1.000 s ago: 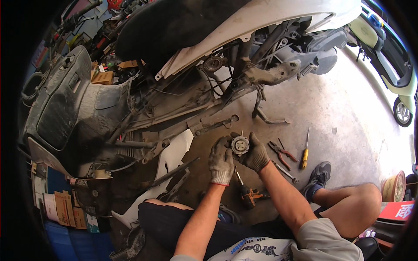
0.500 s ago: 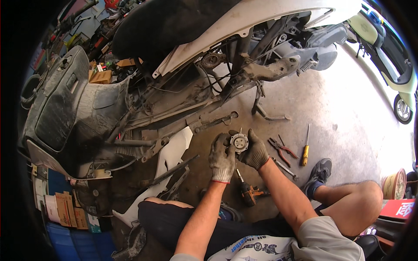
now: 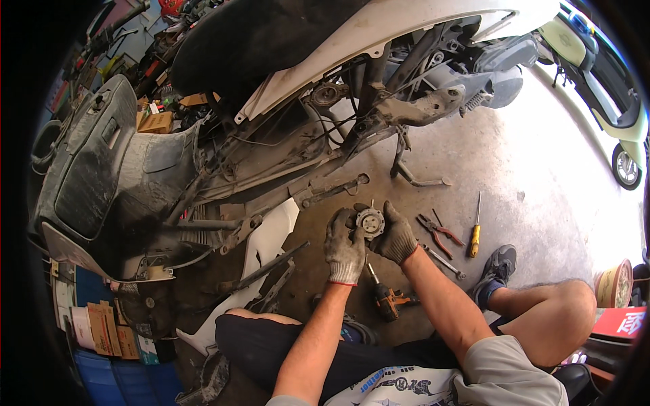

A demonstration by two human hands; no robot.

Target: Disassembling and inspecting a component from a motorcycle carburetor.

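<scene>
Between my two gloved hands is a round metal part (image 3: pixel 370 222) with a lugged rim, small holes in its face and a thin stub at its top. My left hand (image 3: pixel 344 242) grips it from the left, fingers curled round its edge. From the other side my right hand (image 3: pixel 395 237) closes on its right edge; some of those fingers are hidden behind it. Both gloves are grey and dirty. Just below the hands, an orange and black cordless drill (image 3: pixel 387 300) with a long socket bit lies on the floor.
A partly stripped scooter (image 3: pixel 284 155) fills the far side, its stand (image 3: pixel 414 177) reaching down. Pliers (image 3: pixel 440 231), a wrench (image 3: pixel 445 262) and a yellow-handled screwdriver (image 3: pixel 475 240) lie to the right. A white body panel (image 3: pixel 264 242) lies left of my hands. Another scooter (image 3: pixel 613 108) stands far right.
The round part has shifted very slightly left between my hands and its face has turned a little. The tools on the floor have stayed put.
</scene>
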